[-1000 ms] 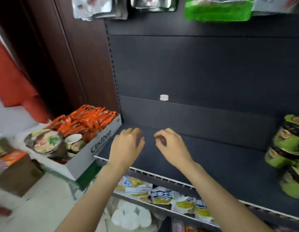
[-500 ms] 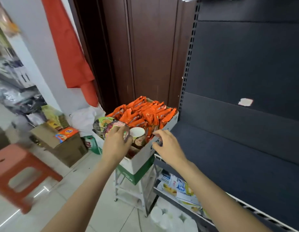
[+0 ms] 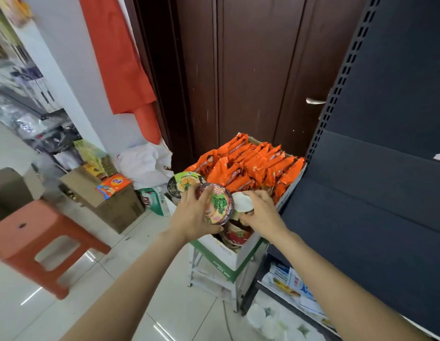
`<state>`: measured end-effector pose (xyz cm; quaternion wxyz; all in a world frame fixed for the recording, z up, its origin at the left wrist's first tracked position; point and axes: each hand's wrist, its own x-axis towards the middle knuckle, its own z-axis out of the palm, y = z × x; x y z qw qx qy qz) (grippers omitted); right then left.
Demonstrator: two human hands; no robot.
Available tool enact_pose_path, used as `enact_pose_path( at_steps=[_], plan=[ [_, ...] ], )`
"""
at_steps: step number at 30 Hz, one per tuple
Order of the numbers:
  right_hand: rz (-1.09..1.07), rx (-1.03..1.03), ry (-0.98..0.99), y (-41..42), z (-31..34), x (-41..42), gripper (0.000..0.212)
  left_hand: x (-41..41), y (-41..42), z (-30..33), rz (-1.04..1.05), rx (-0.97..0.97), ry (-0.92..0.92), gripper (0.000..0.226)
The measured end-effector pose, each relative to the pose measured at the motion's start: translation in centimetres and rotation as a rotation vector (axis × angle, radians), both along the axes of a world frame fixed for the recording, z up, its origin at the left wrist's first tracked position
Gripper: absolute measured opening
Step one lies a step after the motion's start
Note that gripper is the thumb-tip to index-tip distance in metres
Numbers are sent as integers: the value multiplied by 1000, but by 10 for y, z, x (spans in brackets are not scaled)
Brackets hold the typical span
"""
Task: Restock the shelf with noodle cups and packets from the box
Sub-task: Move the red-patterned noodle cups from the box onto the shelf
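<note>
Fingers (image 3: 201, 193) of the left hand (image 3: 192, 215) curled round a noodle cup (image 3: 217, 204); the right hand (image 3: 259, 212), at three o'clock, pinched a white-lidded cup (image 3: 242, 201). Each should probably lift straight up, clear of the box (image 3: 228, 257).

My left hand (image 3: 193, 215): arm stretched forward, bare, fingers and thumb curled round a noodle cup (image 3: 219, 204), tilted. My right hand (image 3: 262, 212): arm stretched forward, bare, fingers bent down, pinching a white cup (image 3: 241, 201).
</note>
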<state>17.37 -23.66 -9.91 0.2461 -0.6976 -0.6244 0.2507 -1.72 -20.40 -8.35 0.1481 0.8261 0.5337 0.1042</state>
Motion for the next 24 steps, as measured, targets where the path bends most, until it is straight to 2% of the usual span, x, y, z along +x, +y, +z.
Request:
enact_pose_path(
  at_steps=[5,12,15,18,24],
  plan=[
    [-80,-65,11,11,-9,-6,69,-10,14,2,-59,-6,-131,100],
    [-186,-90,20,23,-16,-15,70,-23,26,10,-112,-77,-241,93],
    [-246,-39,41,19,-15,-16,65,-25,28,14,-113,-104,-279,92],
    [-329,19,52,6,-2,-18,73,-26,28,25,-81,-100,-359,89],
    [-437,119,44,-19,43,-21,85,-20,27,54,-89,29,-454,85]
  ],
)
